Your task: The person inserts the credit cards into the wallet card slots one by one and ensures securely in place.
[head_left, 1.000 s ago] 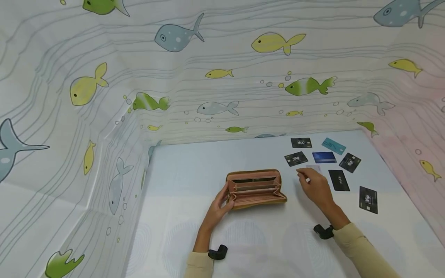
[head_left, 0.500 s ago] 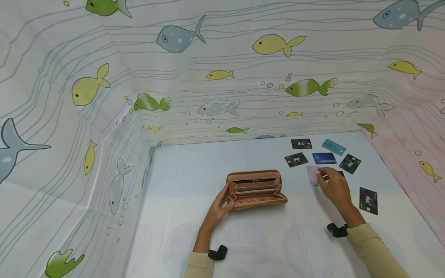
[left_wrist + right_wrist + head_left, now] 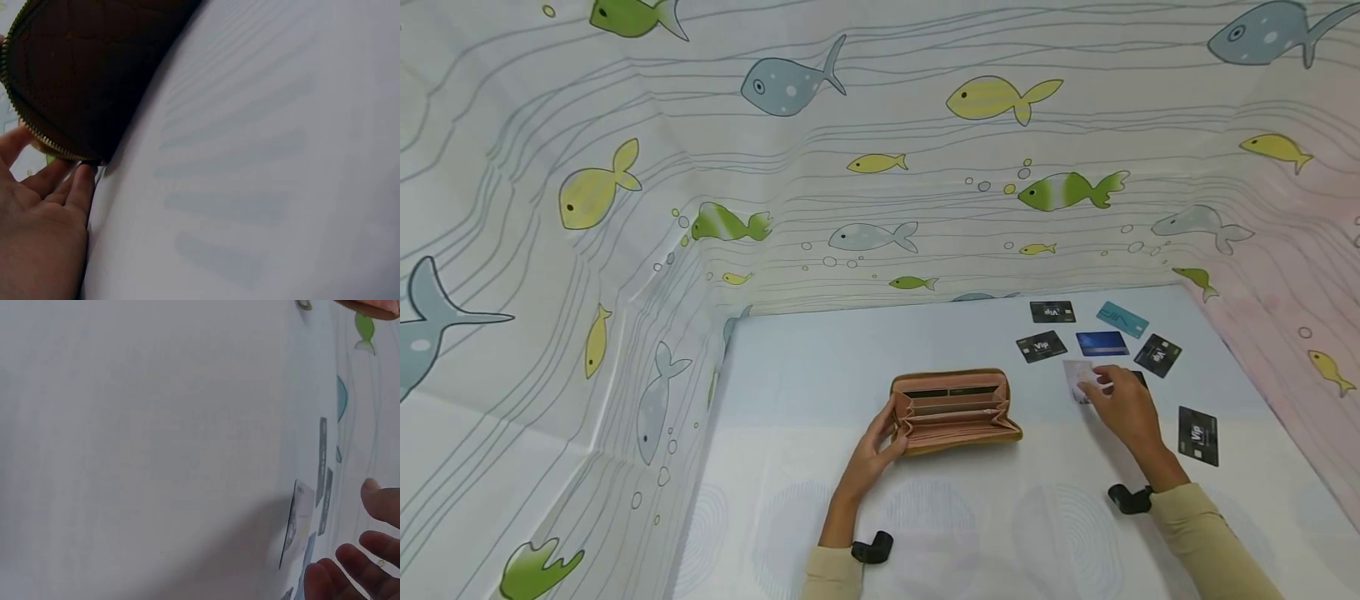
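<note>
My left hand (image 3: 872, 450) grips the open wallet (image 3: 953, 410) at frame centre. My right hand (image 3: 1122, 404) pinches a pale card (image 3: 1077, 377) beside it: thin, stiff, slippery, best held by its edges.

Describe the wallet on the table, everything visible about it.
The wallet is a long zip-around one, tan-brown outside with a pinkish interior. It lies open on the pale table, showing accordion compartments and dark card slots along the far wall. The left wrist view shows a quilted-looking dark outer skin edged by a brass-coloured zipper. The left hand holds its left end; nothing else touches it. The cards lie apart, to its right.
</note>
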`<state>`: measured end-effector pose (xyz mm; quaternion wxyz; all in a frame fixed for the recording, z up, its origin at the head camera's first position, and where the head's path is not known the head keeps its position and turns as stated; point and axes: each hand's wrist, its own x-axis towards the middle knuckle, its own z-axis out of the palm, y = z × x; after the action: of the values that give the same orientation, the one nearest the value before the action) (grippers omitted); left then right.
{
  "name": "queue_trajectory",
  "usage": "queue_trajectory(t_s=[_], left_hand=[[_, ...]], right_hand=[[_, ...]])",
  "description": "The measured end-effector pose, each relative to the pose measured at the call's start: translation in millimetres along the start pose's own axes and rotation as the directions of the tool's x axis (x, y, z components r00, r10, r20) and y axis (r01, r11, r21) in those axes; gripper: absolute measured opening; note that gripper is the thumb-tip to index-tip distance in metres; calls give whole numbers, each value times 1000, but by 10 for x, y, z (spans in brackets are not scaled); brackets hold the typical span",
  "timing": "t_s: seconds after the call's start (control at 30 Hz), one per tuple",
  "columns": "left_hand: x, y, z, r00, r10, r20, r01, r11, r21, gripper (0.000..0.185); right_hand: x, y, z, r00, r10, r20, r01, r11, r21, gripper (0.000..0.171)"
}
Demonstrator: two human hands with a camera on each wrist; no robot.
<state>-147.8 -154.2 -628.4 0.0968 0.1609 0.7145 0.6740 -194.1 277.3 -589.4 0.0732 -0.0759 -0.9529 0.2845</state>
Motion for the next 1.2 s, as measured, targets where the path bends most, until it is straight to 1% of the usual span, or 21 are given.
queue_trajectory(t_s=[0.13, 0.2, 0.27, 0.53, 0.6, 0.7, 0.73, 0.77, 0.83, 0.93, 1.1, 1.2], left_hand=[[-25, -18, 3, 1000, 1, -13, 0, 1000, 16, 72], [-46, -30, 4, 1000, -12, -17, 13, 1000, 18, 72], [-56, -39, 7, 1000, -19, -14, 19, 1000, 16, 72], [-26, -28, 13, 1000, -21, -17, 21, 1000, 3, 71], [-15, 11, 8, 999, -35, -6, 35, 999, 1, 72], [-17, 160, 3, 999, -49, 12, 49, 999, -1, 72], [-15, 166, -1, 998, -60, 17, 60, 998, 2, 73], [-13, 168, -6, 998, -67, 21, 67, 998, 5, 74], [-13, 137, -4, 998, -56, 14, 55, 998, 6, 73], [4, -19, -3, 999, -42, 1, 42, 999, 0, 73], [3, -41, 7, 1000, -17, -16, 17, 1000, 1, 71], [-3, -44, 6, 1000, -2, -24, 2, 1000, 9, 71]], right_hand=[[36, 35, 53, 996, 59, 60, -58, 998, -21, 64], [52, 57, 80, 992, 91, 89, -89, 996, -26, 73], [66, 85, 103, 988, 117, 99, -115, 993, -33, 79], [146, 125, 165, 972, 217, 95, -218, 976, 4, 88], [173, 116, 178, 962, 254, 100, -256, 967, 0, 94], [196, 102, 227, 947, 306, 100, -305, 952, -19, 103], [199, 97, 245, 942, 320, 100, -320, 947, -21, 106], [202, 95, 264, 938, 331, 99, -331, 943, -18, 107], [205, 101, 300, 934, 345, 92, -346, 938, -6, 104], [221, 124, 300, 931, 353, 93, -355, 935, 9, 97], [271, 135, 258, 923, 367, 118, -371, 929, 7, 86], [296, 108, 237, 915, 376, 146, -379, 925, -6, 80]])
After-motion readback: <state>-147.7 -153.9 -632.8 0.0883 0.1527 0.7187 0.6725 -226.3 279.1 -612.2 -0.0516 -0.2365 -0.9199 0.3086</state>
